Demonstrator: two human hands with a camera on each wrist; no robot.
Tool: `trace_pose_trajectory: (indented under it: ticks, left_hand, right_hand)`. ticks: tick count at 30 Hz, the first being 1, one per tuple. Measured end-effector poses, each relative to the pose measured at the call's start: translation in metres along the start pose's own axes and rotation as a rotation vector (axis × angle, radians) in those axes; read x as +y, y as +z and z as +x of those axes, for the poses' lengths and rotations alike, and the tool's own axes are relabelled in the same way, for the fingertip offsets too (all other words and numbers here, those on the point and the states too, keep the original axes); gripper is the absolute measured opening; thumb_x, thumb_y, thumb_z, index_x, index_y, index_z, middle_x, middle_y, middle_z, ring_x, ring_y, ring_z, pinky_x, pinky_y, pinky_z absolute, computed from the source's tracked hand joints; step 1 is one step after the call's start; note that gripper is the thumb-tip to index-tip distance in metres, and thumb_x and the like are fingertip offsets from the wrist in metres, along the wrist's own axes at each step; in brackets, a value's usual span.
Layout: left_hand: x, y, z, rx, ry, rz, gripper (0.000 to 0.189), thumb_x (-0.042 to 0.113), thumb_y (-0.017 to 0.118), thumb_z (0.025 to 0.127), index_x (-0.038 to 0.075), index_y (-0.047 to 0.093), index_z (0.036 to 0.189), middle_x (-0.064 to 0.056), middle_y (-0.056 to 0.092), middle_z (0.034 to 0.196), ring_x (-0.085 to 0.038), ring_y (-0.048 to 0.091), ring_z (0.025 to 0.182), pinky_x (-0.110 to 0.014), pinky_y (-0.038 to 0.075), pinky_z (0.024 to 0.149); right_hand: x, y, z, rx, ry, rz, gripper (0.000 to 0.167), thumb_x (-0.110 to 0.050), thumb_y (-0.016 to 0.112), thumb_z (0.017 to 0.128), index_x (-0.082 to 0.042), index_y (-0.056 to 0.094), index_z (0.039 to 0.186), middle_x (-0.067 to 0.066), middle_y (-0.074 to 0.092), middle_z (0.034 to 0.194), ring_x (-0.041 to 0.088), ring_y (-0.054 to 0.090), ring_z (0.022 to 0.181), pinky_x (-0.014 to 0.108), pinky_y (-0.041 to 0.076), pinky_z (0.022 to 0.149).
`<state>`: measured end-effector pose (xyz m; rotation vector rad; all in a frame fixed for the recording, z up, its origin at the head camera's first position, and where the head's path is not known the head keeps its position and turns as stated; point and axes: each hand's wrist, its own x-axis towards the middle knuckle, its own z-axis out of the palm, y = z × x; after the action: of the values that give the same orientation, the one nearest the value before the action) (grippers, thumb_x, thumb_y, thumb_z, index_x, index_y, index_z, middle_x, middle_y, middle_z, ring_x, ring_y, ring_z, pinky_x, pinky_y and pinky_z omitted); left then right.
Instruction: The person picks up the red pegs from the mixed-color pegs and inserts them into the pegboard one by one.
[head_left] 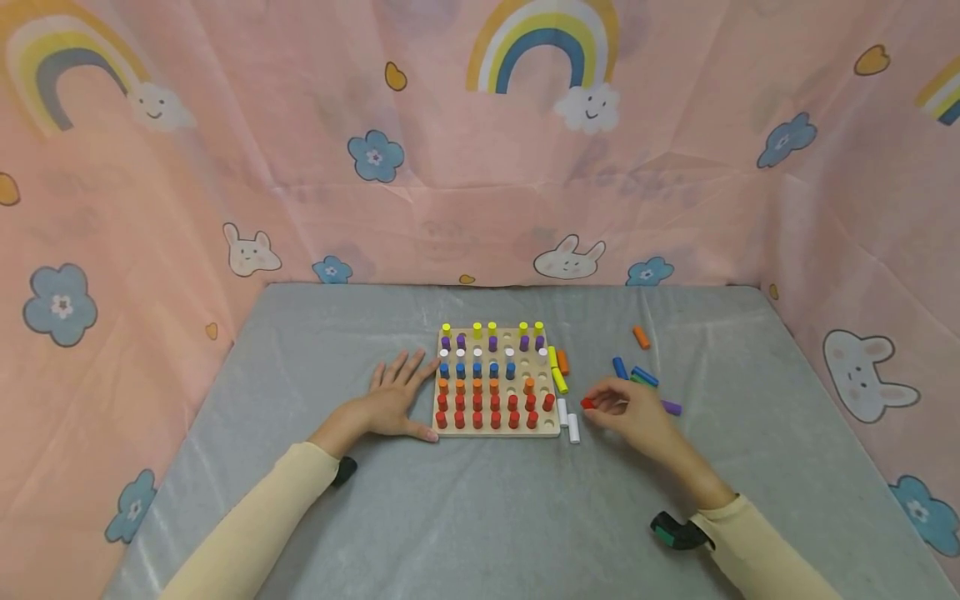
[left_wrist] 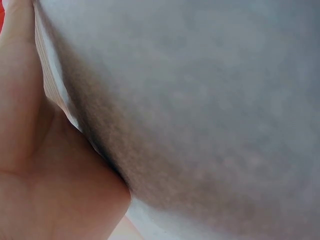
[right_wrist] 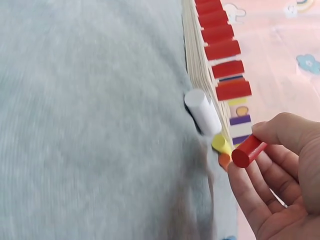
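A wooden pegboard (head_left: pixel 491 429) lies on the grey cloth, with rows of red, orange, blue, white, purple and yellow pegs upright in its holes. Several holes show no peg, one at the near right corner. My left hand (head_left: pixel 393 400) rests flat with fingers spread, its thumb and fingertips touching the board's left edge. To the right of the board, my right hand (head_left: pixel 630 412) pinches a red peg (right_wrist: pixel 249 151) between thumb and fingers, just above the cloth. Two white pegs (head_left: pixel 573 428) lie between that hand and the board.
Yellow pegs (head_left: pixel 559 381) and an orange peg (head_left: pixel 563 362) lie along the board's right edge. Beyond the right hand are blue pegs (head_left: pixel 619 367), a green one, a purple peg (head_left: pixel 671 407) and another orange peg (head_left: pixel 641 337). Pink printed fabric (head_left: pixel 480 208) walls the table's back and sides.
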<state>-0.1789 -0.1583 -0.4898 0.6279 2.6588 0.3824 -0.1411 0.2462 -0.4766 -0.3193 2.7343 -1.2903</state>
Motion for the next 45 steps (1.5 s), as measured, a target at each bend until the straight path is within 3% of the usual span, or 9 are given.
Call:
trace_pose_trajectory:
  ticks: [18, 26, 34, 45]
  left_hand:
    - [0.001, -0.001, -0.001, 0.001, -0.006, -0.002, 0.123, 0.069, 0.075, 0.073, 0.024, 0.002, 0.161, -0.012, -0.007, 0.169, -0.04, -0.01, 0.155, -0.068, -0.002, 0.119]
    - [0.0, 0.001, 0.0, -0.001, -0.005, 0.001, 0.122, 0.069, 0.074, 0.073, 0.024, 0.002, 0.161, -0.012, -0.008, 0.169, -0.04, -0.01, 0.155, -0.069, -0.001, 0.119]
    - [0.0, 0.001, 0.0, 0.005, -0.007, 0.0, 0.123, 0.068, 0.075, 0.073, 0.024, 0.002, 0.161, -0.012, -0.007, 0.169, -0.04, -0.009, 0.155, -0.069, -0.001, 0.119]
    - [0.0, 0.0, 0.0, 0.008, 0.001, -0.001, 0.122, 0.068, 0.075, 0.073, 0.023, 0.003, 0.161, -0.013, -0.007, 0.169, -0.041, -0.008, 0.155, -0.069, 0.0, 0.119]
  right_hand:
    - [-0.018, 0.021, 0.002, -0.012, -0.038, 0.12, 0.019, -0.011, 0.078, 0.084, -0.012, 0.069, 0.101, 0.007, 0.07, 0.101, 0.009, 0.066, 0.086, 0.019, 0.057, 0.076]
    - [-0.019, 0.03, 0.002, -0.02, -0.055, 0.164, 0.023, -0.013, 0.077, 0.086, -0.009, 0.068, 0.107, 0.009, 0.071, 0.103, 0.012, 0.066, 0.088, 0.019, 0.056, 0.076]
    - [-0.016, 0.039, 0.003, -0.014, -0.065, 0.264, 0.022, -0.009, 0.078, 0.084, -0.007, 0.067, 0.103, 0.015, 0.068, 0.102, 0.018, 0.07, 0.085, 0.021, 0.058, 0.073]
    - [-0.014, 0.049, 0.001, -0.008, -0.075, 0.318, 0.023, -0.003, 0.078, 0.082, -0.004, 0.064, 0.1, 0.016, 0.063, 0.105, 0.013, 0.067, 0.087, 0.021, 0.058, 0.076]
